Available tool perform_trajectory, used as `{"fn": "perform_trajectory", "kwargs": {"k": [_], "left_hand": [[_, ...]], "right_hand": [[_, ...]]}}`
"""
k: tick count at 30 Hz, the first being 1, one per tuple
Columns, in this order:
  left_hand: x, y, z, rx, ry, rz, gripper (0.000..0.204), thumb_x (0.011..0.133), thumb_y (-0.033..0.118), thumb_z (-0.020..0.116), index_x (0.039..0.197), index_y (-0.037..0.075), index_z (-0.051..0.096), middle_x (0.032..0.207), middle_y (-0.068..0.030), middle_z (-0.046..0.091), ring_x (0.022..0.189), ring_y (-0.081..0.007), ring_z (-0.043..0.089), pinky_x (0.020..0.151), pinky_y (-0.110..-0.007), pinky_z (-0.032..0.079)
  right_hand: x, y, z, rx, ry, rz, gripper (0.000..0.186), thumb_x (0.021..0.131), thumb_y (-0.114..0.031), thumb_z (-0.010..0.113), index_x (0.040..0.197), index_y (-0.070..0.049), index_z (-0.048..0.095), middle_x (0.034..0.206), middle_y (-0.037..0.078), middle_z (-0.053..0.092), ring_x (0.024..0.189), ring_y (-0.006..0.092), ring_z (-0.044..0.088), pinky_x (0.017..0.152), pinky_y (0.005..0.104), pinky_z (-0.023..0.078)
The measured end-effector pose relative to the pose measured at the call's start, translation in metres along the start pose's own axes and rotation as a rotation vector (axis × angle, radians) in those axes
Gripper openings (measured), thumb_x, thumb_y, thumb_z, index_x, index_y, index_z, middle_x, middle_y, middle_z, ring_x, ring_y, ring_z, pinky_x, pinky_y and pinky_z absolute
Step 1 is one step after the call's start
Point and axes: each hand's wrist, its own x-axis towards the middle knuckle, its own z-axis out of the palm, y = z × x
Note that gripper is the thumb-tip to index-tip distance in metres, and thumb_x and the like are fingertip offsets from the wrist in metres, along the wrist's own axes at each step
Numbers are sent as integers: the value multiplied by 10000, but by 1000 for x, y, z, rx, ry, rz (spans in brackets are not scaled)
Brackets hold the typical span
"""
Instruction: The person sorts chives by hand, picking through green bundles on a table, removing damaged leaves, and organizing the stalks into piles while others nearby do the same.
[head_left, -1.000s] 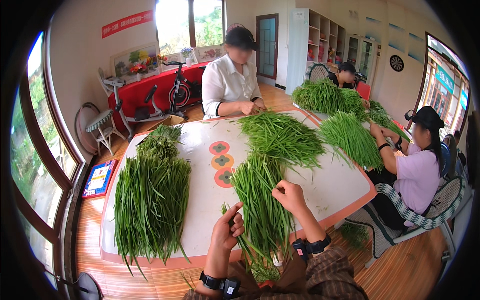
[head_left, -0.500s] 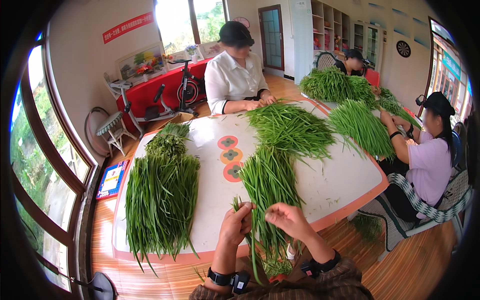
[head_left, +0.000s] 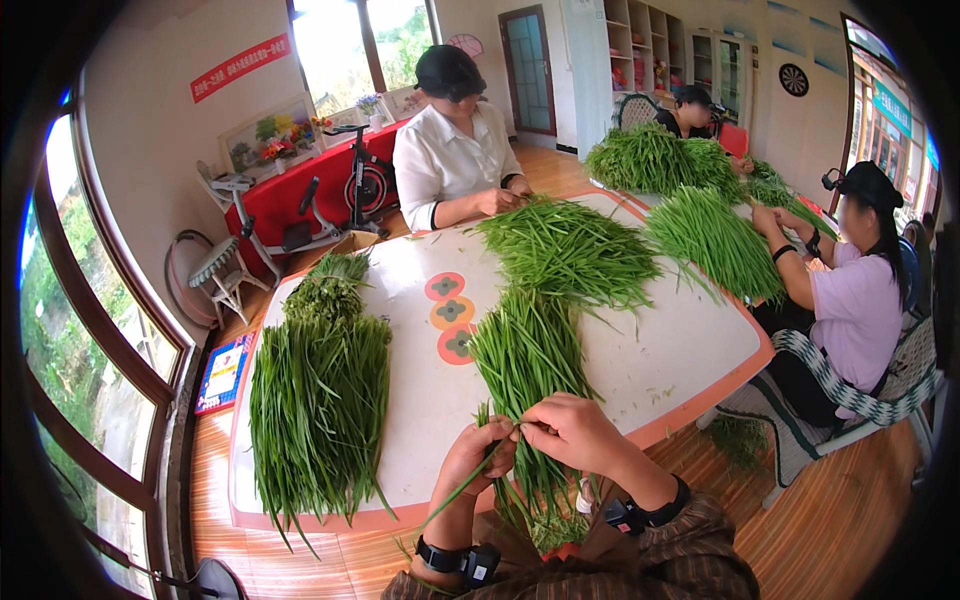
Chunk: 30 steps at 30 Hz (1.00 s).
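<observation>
At the near edge of a white table, a seated worker pinches a few green stalks between both hands. The left hand is closed around the stalks, its fingers wrapped together low on the stems; the right hand, just beside it and touching, nips the same stalks with fingertips pressed together. The stalks run slantwise through the grip, their loose end trailing down and away to the worker's left, below the table edge.

Directly beyond the grip, away from the worker, lies the pile of greens being worked through, its long axis running straight out across the table. Both hands sit at its near tip, the right slightly closer to the pile's middle. Further out is a second heap, fanned crosswise. Well off to the left of the grip rests a long sorted bundle, laid parallel to the first pile.

Across the table a person in a white shirt handles stems; to the right a person in a lilac top sits in a woven chair beside another mound. Wooden floorboards, arched windows, an exercise bike and shelving frame the room.
</observation>
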Motion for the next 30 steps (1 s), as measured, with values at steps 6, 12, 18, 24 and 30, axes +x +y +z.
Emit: {"fn": "perform_trajectory", "kwargs": {"k": [6, 12, 18, 24, 30], "left_hand": [[-1, 0, 6, 2, -84, -16, 187, 861, 193, 460, 773, 31, 491, 495, 10, 366, 366, -68, 286, 331, -203, 223], [2, 10, -2, 184, 313, 314, 192, 896, 213, 473, 901, 30, 534, 653, -17, 520, 382, -40, 302, 340, -196, 202], [4, 16, -6, 151, 401, 424, 233, 897, 192, 478, 980, -21, 522, 756, -45, 550, 381, -25, 284, 334, -190, 200], [3, 9, 0, 92, 337, 351, 248, 891, 217, 495, 983, -11, 529, 745, -10, 518, 384, -22, 274, 337, -189, 195], [-5, 12, -8, 307, 146, 260, 320, 885, 260, 501, 1052, -11, 528, 563, 58, 387, 402, -31, 243, 367, -187, 185]], "right_hand": [[-5, 15, 10, 810, 56, 408, 135, 813, -103, 527, 749, 8, 570, 653, 33, 560, 606, 124, 510, 566, 249, 410], [-27, 27, -10, 674, -586, 428, 216, 852, -219, 550, 800, -18, 610, 643, -3, 574, 611, 50, 536, 558, 208, 421], [-28, -5, 8, 311, -392, 364, 340, 807, -253, 612, 1013, 14, 567, 787, 90, 622, 719, 132, 589, 654, 254, 457], [-16, 2, 55, 235, 1, 73, 263, 818, -234, 592, 791, 22, 542, 644, 152, 545, 553, 269, 534, 514, 311, 416], [-7, 1, 42, 160, -130, 245, 245, 811, -206, 594, 698, 5, 540, 558, 150, 490, 451, 223, 436, 455, 315, 376]]}}
